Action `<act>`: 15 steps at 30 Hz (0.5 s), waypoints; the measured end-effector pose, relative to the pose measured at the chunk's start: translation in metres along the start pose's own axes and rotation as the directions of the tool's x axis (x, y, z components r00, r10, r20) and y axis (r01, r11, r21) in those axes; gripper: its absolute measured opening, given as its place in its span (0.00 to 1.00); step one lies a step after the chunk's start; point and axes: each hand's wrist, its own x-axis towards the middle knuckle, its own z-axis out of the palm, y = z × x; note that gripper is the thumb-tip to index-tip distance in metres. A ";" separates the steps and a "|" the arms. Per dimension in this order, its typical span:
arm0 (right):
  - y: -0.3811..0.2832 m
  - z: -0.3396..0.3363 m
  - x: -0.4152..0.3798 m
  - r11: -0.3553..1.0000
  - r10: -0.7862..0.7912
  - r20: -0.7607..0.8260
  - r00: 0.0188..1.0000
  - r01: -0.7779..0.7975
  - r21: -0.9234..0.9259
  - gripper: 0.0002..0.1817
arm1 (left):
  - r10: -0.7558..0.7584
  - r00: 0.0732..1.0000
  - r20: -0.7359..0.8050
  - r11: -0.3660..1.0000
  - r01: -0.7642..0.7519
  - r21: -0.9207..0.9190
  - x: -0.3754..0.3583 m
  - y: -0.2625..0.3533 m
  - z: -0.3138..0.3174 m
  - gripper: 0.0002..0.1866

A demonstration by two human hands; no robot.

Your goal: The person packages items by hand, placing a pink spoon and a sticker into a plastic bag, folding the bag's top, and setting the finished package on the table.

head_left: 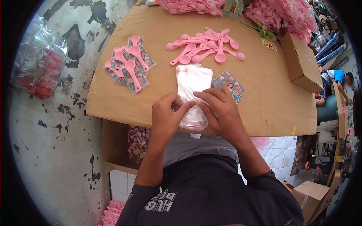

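A stack of clear plastic bags (194, 77) lies at the table's near edge, below my face. Over its lower half, my left hand (167, 113) pinches the film of a bag between thumb and bent fingers. My right hand (222, 109) closes on the same bag from the other side, thumb tip close to the left thumb. Just beyond the right knuckles sits a pile of printed cards (230, 84). Loose pink spoons (205, 45) are heaped past the bags. To the left lie bagged spoons with cards (130, 66).
A cardboard box (301, 62) stands at the table's right edge. Big piles of pink spoons (281, 15) fill the far side. Plastic bags (39, 56) hang on the left wall. Under the table is an open carton (120, 147). Another person (335, 83) sits far right.
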 end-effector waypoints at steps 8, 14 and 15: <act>0.001 0.007 0.001 0.998 0.021 0.071 0.997 -0.016 -0.063 0.16 | -0.110 0.990 -0.091 0.992 0.103 -0.074 -0.001 -0.012 -0.015 0.22; -0.002 0.009 0.000 0.997 -0.004 0.089 0.996 0.010 -0.075 0.14 | -0.143 0.942 -0.304 0.962 0.060 -0.265 -0.004 -0.028 -0.051 0.20; -0.002 0.010 0.000 0.996 -0.008 0.100 0.995 0.016 -0.082 0.12 | -0.144 0.941 -0.307 0.962 0.060 -0.265 -0.005 -0.030 -0.057 0.20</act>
